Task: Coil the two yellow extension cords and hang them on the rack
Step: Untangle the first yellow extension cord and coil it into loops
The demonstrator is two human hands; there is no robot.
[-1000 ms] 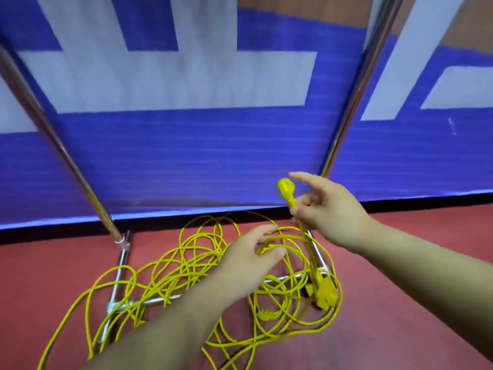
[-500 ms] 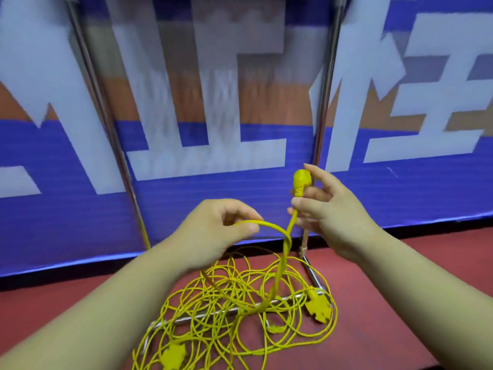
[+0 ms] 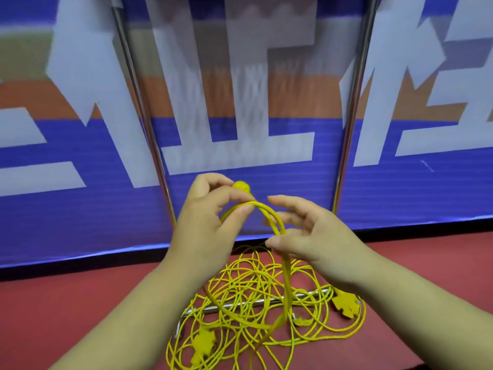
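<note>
A tangled heap of yellow extension cord (image 3: 256, 295) lies on the red floor around the foot of the metal rack (image 3: 256, 303). One cord rises from the heap in a loop (image 3: 274, 222) between my hands. My left hand (image 3: 210, 222) pinches the top of that loop together with the yellow plug end (image 3: 241, 186), which sticks up behind its fingers. My right hand (image 3: 306, 233) pinches the same cord a little lower, thumb against finger, its other fingers spread. Two flat yellow socket blocks (image 3: 345, 303) (image 3: 202, 343) rest in the heap.
Two chrome rack uprights (image 3: 138, 108) (image 3: 352, 110) rise in front of a blue, white and orange banner wall (image 3: 80, 196). Red floor (image 3: 426, 276) stretches to both sides of the heap.
The plug end passed from my right hand to my left hand. My right hand dropped lower on the cord, and a loop now arches between the hands. The camera tilted up slightly.
</note>
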